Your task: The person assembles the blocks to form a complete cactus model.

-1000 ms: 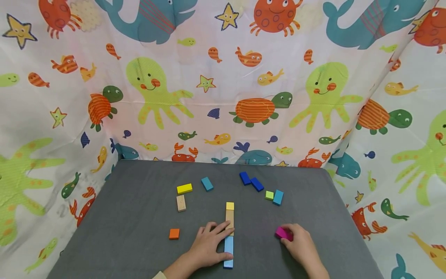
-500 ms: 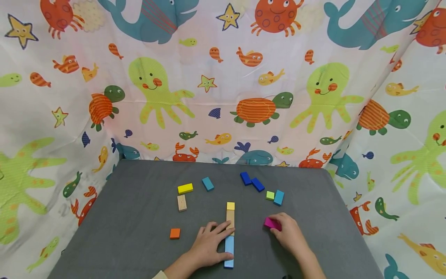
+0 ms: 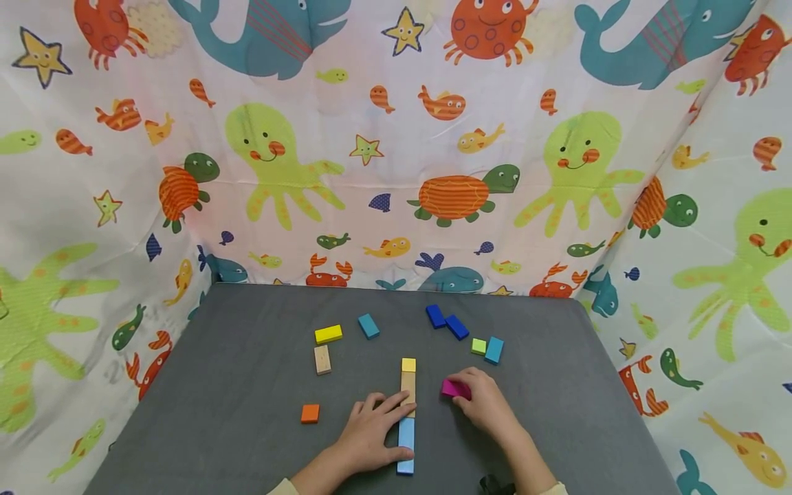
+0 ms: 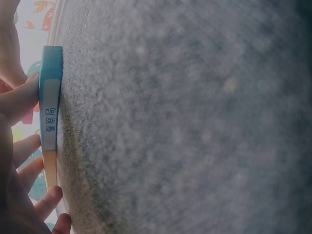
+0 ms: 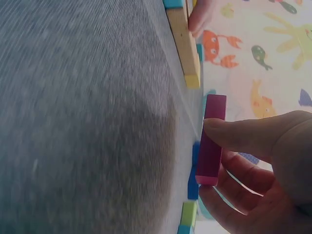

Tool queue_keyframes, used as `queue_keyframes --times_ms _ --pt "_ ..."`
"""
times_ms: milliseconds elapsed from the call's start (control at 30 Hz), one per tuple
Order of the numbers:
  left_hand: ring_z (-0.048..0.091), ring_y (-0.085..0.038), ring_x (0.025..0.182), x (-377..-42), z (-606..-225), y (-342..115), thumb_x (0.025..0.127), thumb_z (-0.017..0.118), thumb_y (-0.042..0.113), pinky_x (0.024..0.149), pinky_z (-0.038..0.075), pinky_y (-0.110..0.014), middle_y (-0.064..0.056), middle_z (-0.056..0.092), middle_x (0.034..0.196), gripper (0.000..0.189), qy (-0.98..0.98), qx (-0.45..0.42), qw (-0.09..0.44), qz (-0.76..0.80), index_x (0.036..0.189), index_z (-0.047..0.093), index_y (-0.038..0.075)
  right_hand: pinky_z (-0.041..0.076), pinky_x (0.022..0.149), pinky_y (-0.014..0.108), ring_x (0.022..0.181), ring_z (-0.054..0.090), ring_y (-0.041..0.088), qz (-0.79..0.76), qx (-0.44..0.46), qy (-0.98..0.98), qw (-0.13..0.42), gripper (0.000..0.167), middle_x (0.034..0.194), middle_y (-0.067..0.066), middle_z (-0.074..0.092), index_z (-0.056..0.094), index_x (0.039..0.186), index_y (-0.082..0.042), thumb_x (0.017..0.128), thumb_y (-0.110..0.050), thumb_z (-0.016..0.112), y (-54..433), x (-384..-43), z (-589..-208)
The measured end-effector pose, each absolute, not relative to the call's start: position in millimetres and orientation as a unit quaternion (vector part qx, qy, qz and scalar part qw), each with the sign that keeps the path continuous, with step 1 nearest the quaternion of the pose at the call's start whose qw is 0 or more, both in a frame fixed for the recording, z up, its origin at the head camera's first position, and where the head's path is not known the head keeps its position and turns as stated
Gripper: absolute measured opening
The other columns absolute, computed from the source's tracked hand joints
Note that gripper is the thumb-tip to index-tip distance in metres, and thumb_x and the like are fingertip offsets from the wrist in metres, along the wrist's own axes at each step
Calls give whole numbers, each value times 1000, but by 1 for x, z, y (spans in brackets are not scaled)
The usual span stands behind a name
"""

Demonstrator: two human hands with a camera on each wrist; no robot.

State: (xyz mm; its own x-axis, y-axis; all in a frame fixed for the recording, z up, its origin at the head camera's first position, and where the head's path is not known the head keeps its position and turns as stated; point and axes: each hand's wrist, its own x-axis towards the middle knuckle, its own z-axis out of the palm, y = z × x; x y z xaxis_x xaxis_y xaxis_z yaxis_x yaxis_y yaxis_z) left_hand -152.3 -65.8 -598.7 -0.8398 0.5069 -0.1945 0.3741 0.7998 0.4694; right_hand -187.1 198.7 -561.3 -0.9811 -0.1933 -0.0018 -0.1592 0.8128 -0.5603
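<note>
A short straight row of blocks runs away from the person on the grey table: a light blue block (image 3: pixel 405 434) nearest, a natural wood block (image 3: pixel 408 381) beyond it, and a small yellow block (image 3: pixel 408 365) at the far end. My left hand (image 3: pixel 369 434) rests against the row with fingers spread, thumb on the light blue block and fingertips on the wood block. Just right of the row, my right hand (image 3: pixel 487 402) pinches a magenta block (image 5: pixel 211 151) between thumb and fingers. In the right wrist view that block appears raised off the table.
An orange block (image 3: pixel 310 414) lies left of the left hand. Farther back are a yellow block (image 3: pixel 328 334), a wood block (image 3: pixel 322 359) and a blue block (image 3: pixel 368 326). Two dark blue blocks (image 3: pixel 456 327), a green block (image 3: pixel 478 346) and another blue block (image 3: pixel 493 350) lie back right.
My right hand has carried the magenta block leftward and slightly away from the person, closer to the row. The left hand and the row have stayed in place.
</note>
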Motion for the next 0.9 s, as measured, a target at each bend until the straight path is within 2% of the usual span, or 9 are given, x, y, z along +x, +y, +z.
queue_keyframes --times_ms 267,633,900 --pt "39 -26 139 -153 -599 -66 87 72 73 104 39 -56 19 32 171 86 935 235 156 216 161 43 42 56 95 54 107 65 27 -297 -124 946 41 29 115 9 72 79 116 -9 89 -4 84 179 -193 -565" --pt "39 -25 139 -154 -601 -67 87 70 74 104 38 -55 20 31 171 85 934 240 154 218 161 43 42 55 96 55 108 63 29 -291 -153 942 64 29 117 10 71 78 119 -9 91 -4 82 165 -199 -577" --pt "38 -26 139 -153 -600 -67 88 70 74 104 38 -55 18 32 171 85 933 240 154 218 162 43 42 56 96 54 107 63 28 -288 -160 942 60 29 118 11 71 78 120 -8 92 -6 81 159 -201 -579"
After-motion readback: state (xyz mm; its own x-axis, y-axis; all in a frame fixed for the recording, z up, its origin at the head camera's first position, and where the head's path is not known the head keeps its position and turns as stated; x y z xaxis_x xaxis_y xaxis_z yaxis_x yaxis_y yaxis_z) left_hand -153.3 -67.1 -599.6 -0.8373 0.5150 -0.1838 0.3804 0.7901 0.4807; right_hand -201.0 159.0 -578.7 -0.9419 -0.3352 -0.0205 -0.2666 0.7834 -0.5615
